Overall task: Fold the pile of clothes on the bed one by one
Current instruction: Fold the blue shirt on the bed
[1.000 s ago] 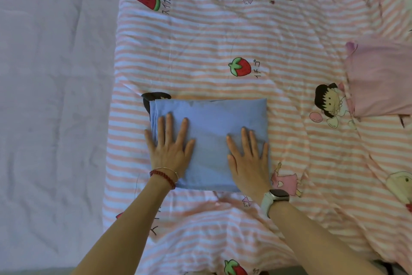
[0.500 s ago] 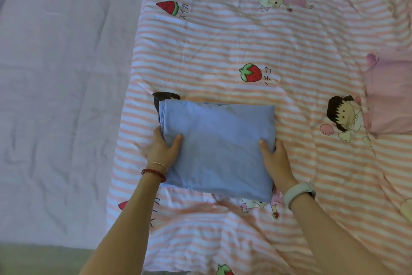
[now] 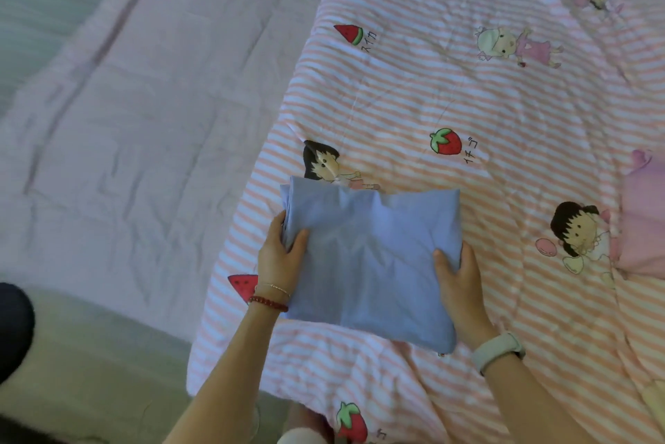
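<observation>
The left hand (image 3: 279, 258) and right hand (image 3: 458, 287) each grip a side of the folded blue garment (image 3: 370, 263), thumbs on top, above the striped quilt (image 3: 414, 101).

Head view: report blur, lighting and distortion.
Head view: slightly soft overall, the folded blue garment blurred in its middle; lighting even and diffuse, no glare; wide-angle bending curves the striped quilt toward the edges; both hands readable.
</observation>
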Demonstrator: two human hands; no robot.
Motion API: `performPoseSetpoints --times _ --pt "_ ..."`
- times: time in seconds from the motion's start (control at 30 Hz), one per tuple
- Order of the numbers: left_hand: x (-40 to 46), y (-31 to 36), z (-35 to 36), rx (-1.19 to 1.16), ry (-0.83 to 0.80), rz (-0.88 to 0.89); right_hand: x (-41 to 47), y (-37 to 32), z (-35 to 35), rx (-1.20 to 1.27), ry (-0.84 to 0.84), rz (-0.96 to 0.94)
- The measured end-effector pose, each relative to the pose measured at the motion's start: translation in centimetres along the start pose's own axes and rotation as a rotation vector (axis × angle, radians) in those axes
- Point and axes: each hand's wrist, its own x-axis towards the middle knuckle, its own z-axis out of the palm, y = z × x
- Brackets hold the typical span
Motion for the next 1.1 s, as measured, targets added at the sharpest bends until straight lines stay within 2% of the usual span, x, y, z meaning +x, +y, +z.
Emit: performPoseSetpoints --times 0.17,0.33,0.73,0.93,1.1 --pt "-5.7 -3.7 -6.8 -0.109 0.109 -0.146 -5.9 -1.8 2.3 -0.077 -0.159 -0.026" --pt "-9.4 -8.7 -14.9 -0.205 0.224 -0.273 -12.5 -3.6 8.8 -0.169 -0.310 -0.079" --pt "-9.2 -20.2 -40.6 -0.333 0.545 -0.352 -23.4 -11.3 35.6 -0.300 -0.570 -0.357" --pt "-7.3 -22.4 -49.0 -0.367 0.664 -0.346 -25.5 -15.2 45.7 -0.282 -0.630 -0.489" --pt "-4.0 -23.8 -54.8 -0.405 0.686 -0.337 -26.1 -18.0 52.9 -0.281 -0.658 -0.495"
